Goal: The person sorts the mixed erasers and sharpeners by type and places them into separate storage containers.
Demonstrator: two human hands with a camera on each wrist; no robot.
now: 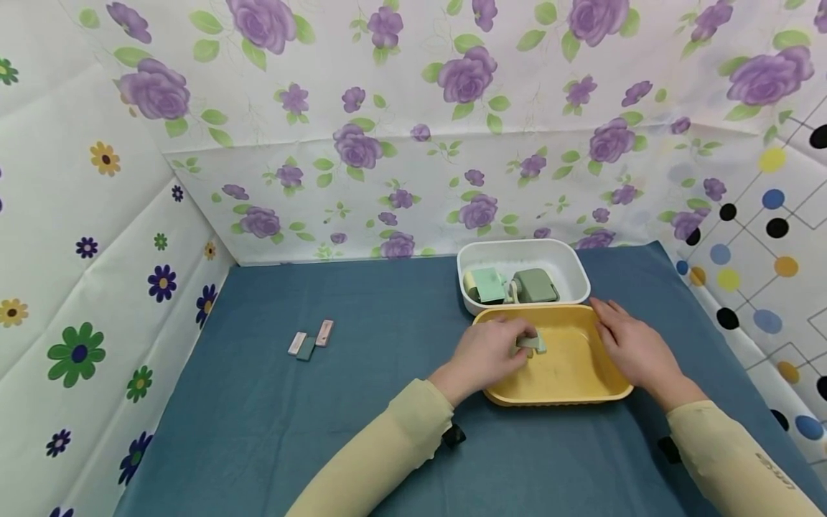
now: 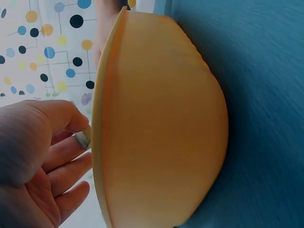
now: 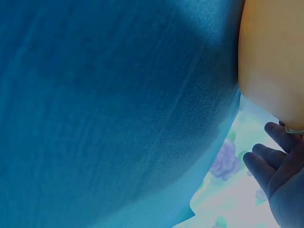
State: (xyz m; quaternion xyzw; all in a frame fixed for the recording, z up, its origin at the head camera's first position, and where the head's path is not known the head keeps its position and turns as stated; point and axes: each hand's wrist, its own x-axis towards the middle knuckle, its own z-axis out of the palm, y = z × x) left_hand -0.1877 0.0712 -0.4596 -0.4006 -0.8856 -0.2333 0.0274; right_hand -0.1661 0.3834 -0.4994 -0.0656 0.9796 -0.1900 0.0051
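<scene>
My left hand [image 1: 492,353] is over the left part of the yellow tray [image 1: 575,391] and pinches a small pale green piece [image 1: 531,343] between thumb and fingers. In the left wrist view that hand [image 2: 45,152] holds the piece [image 2: 83,137] beside the rim of the tray [image 2: 161,109]. The right hand [image 1: 636,350] rests on the tray's right rim, fingers extended toward its far corner. The right wrist view shows this hand [image 3: 285,175] at the tray's side [image 3: 273,61].
Behind the yellow tray stands a white tray [image 1: 517,250] holding a light green item [image 1: 487,284] and a darker green one [image 1: 536,286]. Three small blocks lie at the left on the blue cloth, one of them dark green [image 1: 306,349]. Patterned sheets surround the cloth.
</scene>
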